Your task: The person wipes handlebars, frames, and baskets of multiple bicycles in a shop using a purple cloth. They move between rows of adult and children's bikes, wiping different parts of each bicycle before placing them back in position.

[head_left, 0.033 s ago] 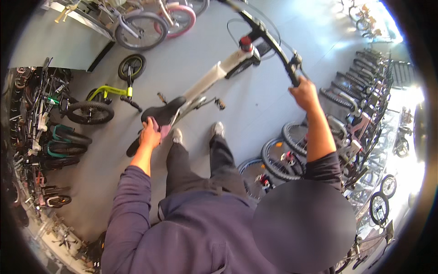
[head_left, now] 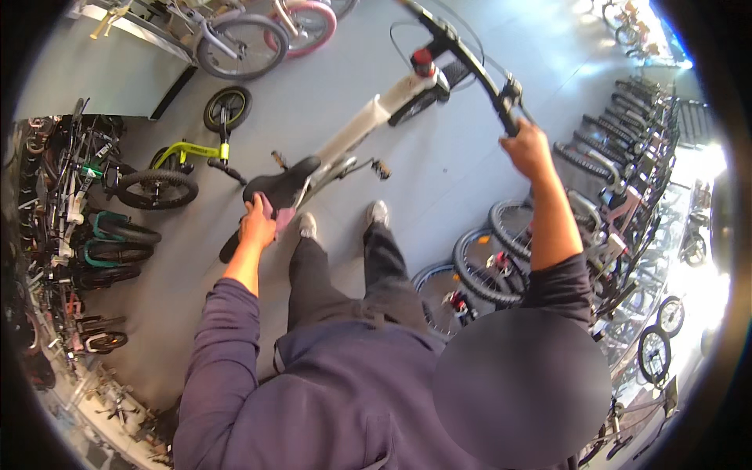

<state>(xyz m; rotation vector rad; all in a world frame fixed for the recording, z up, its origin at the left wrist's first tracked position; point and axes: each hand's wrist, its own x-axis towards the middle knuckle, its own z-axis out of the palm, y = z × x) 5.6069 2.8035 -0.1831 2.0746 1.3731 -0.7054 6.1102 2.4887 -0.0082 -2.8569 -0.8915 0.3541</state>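
A bicycle with a white frame (head_left: 352, 133) stands upright in front of me, its front end pointing to the far right. My right hand (head_left: 528, 149) is wrapped round the right end of its black handlebar (head_left: 475, 78). At the black saddle (head_left: 283, 182), my left hand (head_left: 255, 225) is closed on a pink cloth (head_left: 283, 218) pressed against the saddle's rear side. A red cap-like part (head_left: 423, 61) sits at the head of the frame. The pedal (head_left: 381, 169) on the near side shows beside my feet. My left palm and fingertips are partly hidden.
A yellow-green balance bike (head_left: 196, 149) stands to the left, close to the saddle. Rows of bicycles line the left side and the right, with several wheels (head_left: 487, 266) near my right leg. A counter (head_left: 86, 74) and a pink-tyred bike (head_left: 317, 31) are at the far left.
Nearly everything stays the same. The view has shifted slightly, and the bicycle appears a little lower at the handlebar. Both hands keep their hold.
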